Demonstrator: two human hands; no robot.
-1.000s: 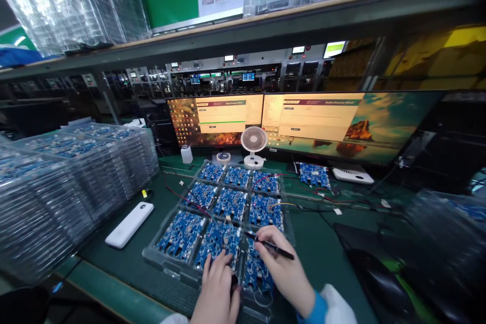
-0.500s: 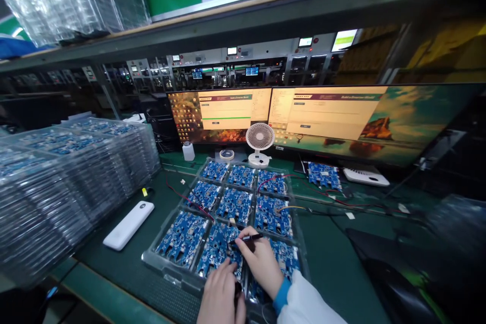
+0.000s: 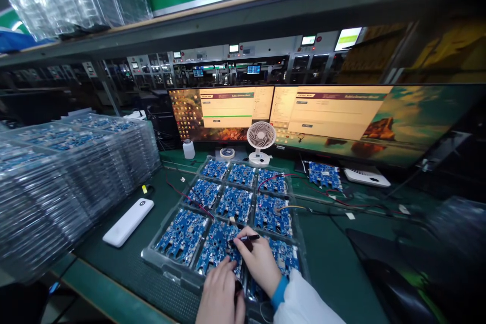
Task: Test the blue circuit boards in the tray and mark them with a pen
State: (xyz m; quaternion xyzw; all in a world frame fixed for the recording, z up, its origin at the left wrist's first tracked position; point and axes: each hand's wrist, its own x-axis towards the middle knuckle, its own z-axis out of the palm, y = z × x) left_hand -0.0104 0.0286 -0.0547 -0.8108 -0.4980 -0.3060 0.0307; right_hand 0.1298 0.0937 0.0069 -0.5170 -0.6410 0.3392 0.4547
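A clear plastic tray [image 3: 152, 255] with several blue circuit boards lies on the green bench in front of me. My right hand [image 3: 260, 263] holds a black pen [image 3: 243, 239], its tip over the near middle board [image 3: 216, 248]. My left hand [image 3: 218, 293] rests on the near edge of that same board, fingers together, pressing it down. A white sleeve with a blue cuff covers my right wrist.
Tall stacks of clear trays with boards [image 3: 56, 182] fill the left. A white power bank [image 3: 128, 222] lies beside the tray. Behind stand a small white fan [image 3: 260, 142], two monitors [image 3: 326, 116], a white bottle [image 3: 188, 149] and a loose wired board [image 3: 324, 174]. Red wires cross the tray.
My right hand has shifted left from the near right board to the near middle board, turning the pen. The left hand stays on the board's near edge.
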